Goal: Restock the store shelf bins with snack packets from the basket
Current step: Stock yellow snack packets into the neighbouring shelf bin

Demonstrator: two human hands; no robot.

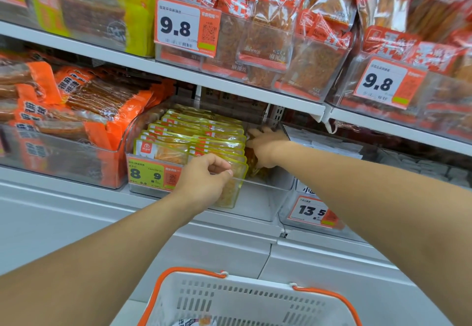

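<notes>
The clear plastic shelf bin [255,199] sits on the lower white shelf [76,198] at centre frame. Its left portion holds a row of upright yellow-edged transparent snack packets [194,139], stacked front to back; its right portion, at 3 o'clock of the row, is largely bare.

The left hand [204,180] is at the bin's front rim, fingers curled and pinching the top edge of the foremost yellow-edged packet [229,192], which stands against the front wall. The right hand [265,144] reaches deeper into the bin at 2 o'clock of the left hand, fingers spread and pressed against the right side of the packet row; an orange-toned packet lies under its palm, but I cannot tell whether the hand grips it.

A green and orange price label [153,173] marked 8.9 hangs on the bin front, at 9 o'clock of the left hand. At 9 o'clock of the bin, a neighbouring clear bin carries orange snack bags [89,100]. At 3 o'clock, another bin bears a 13.5 price label [313,210]. The upper shelf edge [229,85] overhangs the bin at 12 o'clock, limiting access from above; it carries red-printed snack bags [268,31] and two 9.8 price labels [186,26].

The white perforated basket with orange handles [245,300] sits at 6 o'clock, below both forearms; one packet shows at its bottom edge.
</notes>
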